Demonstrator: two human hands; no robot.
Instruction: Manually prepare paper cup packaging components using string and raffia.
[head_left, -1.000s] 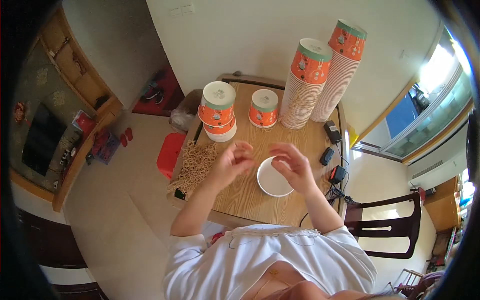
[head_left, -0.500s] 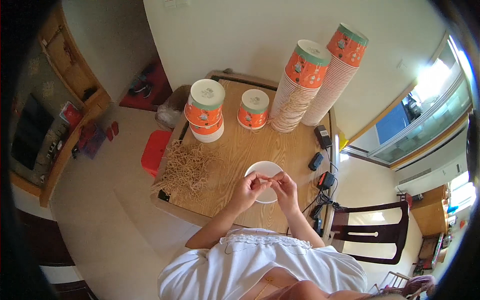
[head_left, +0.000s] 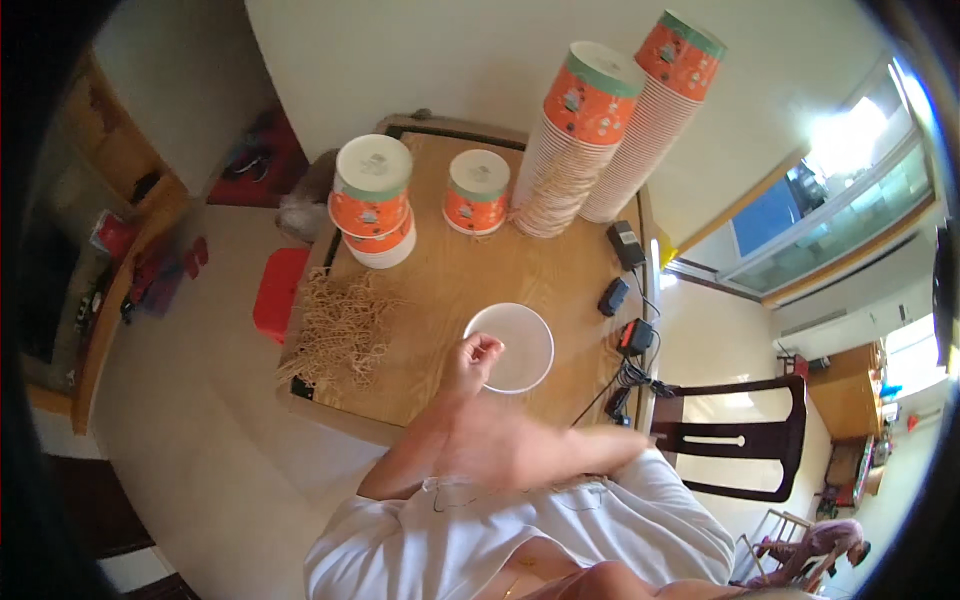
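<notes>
A white paper tub point(head_left: 522, 350) stands open side up near the front of the wooden table. At its near left rim is my left hand point(head_left: 472, 365), its fingers curled closed; whatever they may hold is too small to make out. My right hand point(head_left: 480, 445) is smeared by motion and crosses over my left forearm, so its fingers cannot be read. Left of the tub lies a loose heap of thin tan cords point(head_left: 345, 325).
Upside-down orange-and-green paper tubs stand at the table's back: a short stack point(head_left: 372, 195), a low tub point(head_left: 477, 195) and two tall stacks point(head_left: 578, 130). Black adapters and cables point(head_left: 630, 340) line the right edge. A dark chair point(head_left: 735, 440) stands right; a person point(head_left: 825, 545) appears lower right.
Both hands were together over the tub; now they are apart. My right hand has swept back toward my body and left across my left forearm. The view has shifted slightly.
</notes>
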